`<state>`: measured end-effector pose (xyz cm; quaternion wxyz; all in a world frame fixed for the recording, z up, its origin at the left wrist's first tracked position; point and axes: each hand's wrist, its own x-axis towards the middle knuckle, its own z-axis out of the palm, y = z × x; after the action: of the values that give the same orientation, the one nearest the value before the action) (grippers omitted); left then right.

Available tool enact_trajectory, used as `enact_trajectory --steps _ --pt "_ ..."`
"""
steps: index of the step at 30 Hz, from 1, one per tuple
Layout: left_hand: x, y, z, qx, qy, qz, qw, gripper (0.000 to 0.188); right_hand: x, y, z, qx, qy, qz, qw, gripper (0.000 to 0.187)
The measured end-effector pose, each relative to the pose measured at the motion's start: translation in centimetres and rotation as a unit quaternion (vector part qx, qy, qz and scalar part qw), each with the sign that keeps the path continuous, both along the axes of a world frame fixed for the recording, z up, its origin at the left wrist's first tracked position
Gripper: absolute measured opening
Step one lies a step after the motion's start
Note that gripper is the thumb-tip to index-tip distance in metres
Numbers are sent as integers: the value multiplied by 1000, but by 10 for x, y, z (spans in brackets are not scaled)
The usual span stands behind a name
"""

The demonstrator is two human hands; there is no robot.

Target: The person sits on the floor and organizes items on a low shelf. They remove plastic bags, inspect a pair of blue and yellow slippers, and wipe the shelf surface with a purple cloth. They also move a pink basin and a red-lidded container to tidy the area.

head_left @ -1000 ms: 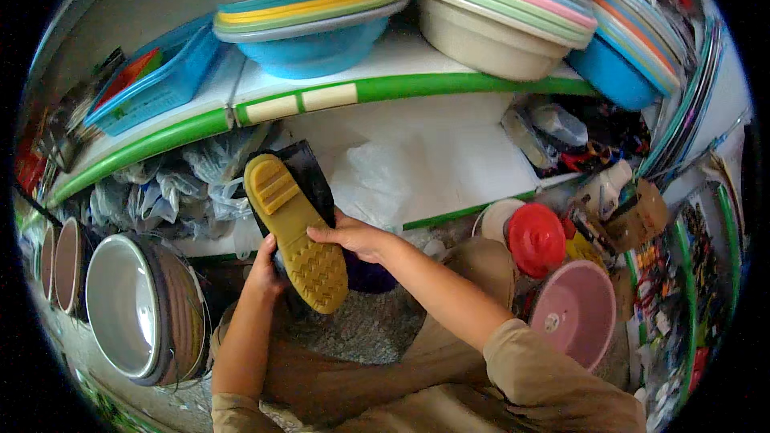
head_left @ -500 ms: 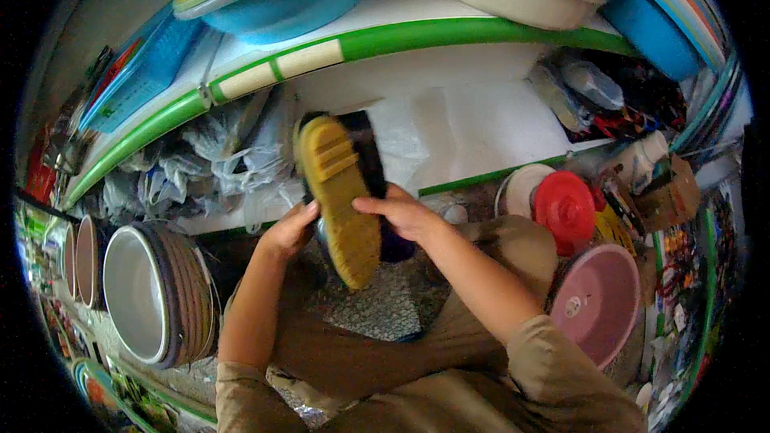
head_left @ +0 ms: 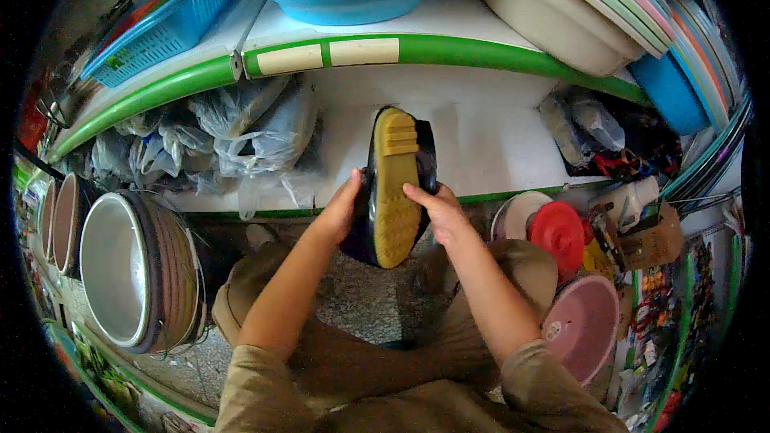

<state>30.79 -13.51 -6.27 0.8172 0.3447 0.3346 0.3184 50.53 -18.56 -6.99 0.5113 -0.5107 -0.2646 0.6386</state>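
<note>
In the middle, in front of the lower shelf, a dark shoe (head_left: 393,192) is held with its ridged yellow sole facing me. More glossy dark material, perhaps its mate, shows behind and beside it. My left hand (head_left: 345,204) is closed on the left side, its fingers mostly hidden behind. My right hand (head_left: 439,210) grips the right side, with the thumb laid across the sole and the other fingers out of sight. The toe and heel ends point toward and away from the shelf.
Clear plastic bags (head_left: 249,128) fill the lower shelf's left part. Stacked basins (head_left: 561,12) and a blue basket (head_left: 160,28) stand on the green-edged shelf above. Nested buckets (head_left: 120,269) are at left; a red lid (head_left: 557,236) and pink basin (head_left: 584,329) at right.
Both hands and the shoe have shifted right in view, and the shoe now stands more upright instead of slanting. The shelf and bags also appear displaced as the view turned.
</note>
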Motion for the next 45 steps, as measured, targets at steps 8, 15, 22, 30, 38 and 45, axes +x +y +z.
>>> enact_trajectory --steps 8,15,22,30,38,45 --pt "-21 0 11 105 95 -50 989 75 -4 1 -1 8 13 94 995 64" --pt "-18 -4 29 172 27 46 984 60 -22 1 20 86 -12 -7 996 56" --pt "0 1 5 146 16 -19 989 79 -8 -6 9 63 -36 -58 996 46" --pt "-73 61 -123 233 520 48 820 71 -8 1 10 34 -33 -69 997 45" --pt "-87 57 -200 241 607 -101 751 33 -2 -14 -14 26 2 -31 999 52" --pt "-68 87 -85 194 265 199 923 19 -31 -32 -26 -20 3 100 995 63"
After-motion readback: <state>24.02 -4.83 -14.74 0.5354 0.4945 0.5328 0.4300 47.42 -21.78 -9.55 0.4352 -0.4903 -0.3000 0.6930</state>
